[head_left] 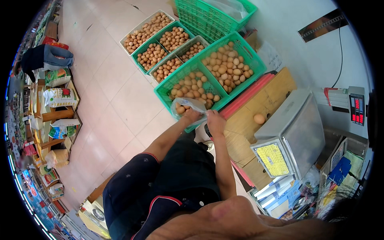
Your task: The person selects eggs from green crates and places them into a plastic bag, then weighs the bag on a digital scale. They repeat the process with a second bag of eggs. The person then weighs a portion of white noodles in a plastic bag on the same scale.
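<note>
At the near corner of the front green crate (162, 93), a clear plastic bag (195, 103) hangs over brown eggs (195, 85). My right hand (216, 122) pinches the bag's right edge. My left hand (193, 115) reaches into the bag's mouth, and its fingers are hidden by the film and the eggs beneath. Whether that hand grips an egg or the plastic cannot be made out. To the right, a single egg (259, 119) lies on the wooden counter (240, 138).
More egg crates (146, 29) stand behind, beside stacked green crates (212, 25). A weighing scale (296, 132) with a lit display (357, 109) takes up the counter's right side. Far left, a person (46, 58) bends by shelves of sacks (60, 97).
</note>
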Demonstrator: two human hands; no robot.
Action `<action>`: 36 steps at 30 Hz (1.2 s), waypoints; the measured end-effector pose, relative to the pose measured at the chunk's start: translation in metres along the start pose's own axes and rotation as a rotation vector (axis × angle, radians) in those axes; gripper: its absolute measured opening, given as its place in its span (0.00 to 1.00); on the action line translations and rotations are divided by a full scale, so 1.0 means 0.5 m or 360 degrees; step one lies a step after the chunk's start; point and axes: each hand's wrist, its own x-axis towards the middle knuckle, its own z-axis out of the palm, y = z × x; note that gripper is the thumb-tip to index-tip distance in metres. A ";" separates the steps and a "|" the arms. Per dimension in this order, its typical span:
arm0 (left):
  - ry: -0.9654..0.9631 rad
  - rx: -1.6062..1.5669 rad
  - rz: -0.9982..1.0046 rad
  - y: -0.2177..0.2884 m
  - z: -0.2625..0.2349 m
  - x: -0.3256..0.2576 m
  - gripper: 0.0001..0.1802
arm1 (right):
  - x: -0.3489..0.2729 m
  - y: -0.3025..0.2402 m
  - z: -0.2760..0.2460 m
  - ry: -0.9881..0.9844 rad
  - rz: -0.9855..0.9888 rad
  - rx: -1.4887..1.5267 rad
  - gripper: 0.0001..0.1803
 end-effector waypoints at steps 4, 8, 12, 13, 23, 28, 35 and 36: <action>0.0144 0.0014 0.0155 0.008 -0.141 -0.069 0.14 | 0.000 -0.008 0.019 0.0132 0.0118 0.0271 0.08; 0.1017 0.0036 -0.0318 -0.010 -0.239 -0.128 0.14 | 0.000 0.000 0.040 0.0256 0.0204 0.0590 0.10; 0.0842 0.0465 -0.0380 -0.121 -0.163 -0.112 0.14 | 0.016 0.002 0.085 0.0295 0.0412 0.0930 0.11; 0.0573 0.0525 -0.0383 -0.153 -0.138 -0.099 0.15 | 0.020 0.009 0.107 0.0295 0.0574 0.1199 0.11; 0.0851 -0.1189 -0.0923 -0.128 -0.167 -0.088 0.19 | 0.070 -0.015 0.145 0.0195 0.1468 0.2352 0.10; 0.0927 -0.1512 -0.0828 -0.088 -0.208 -0.115 0.18 | 0.081 -0.037 0.106 0.0093 0.1419 0.2276 0.12; 0.0822 -0.1979 -0.0748 -0.018 -0.290 -0.133 0.16 | 0.094 -0.066 0.059 0.0277 0.1279 0.2420 0.15; 0.0805 -0.1995 -0.0728 0.001 -0.314 -0.139 0.15 | 0.097 -0.080 0.034 0.0280 0.1272 0.2415 0.16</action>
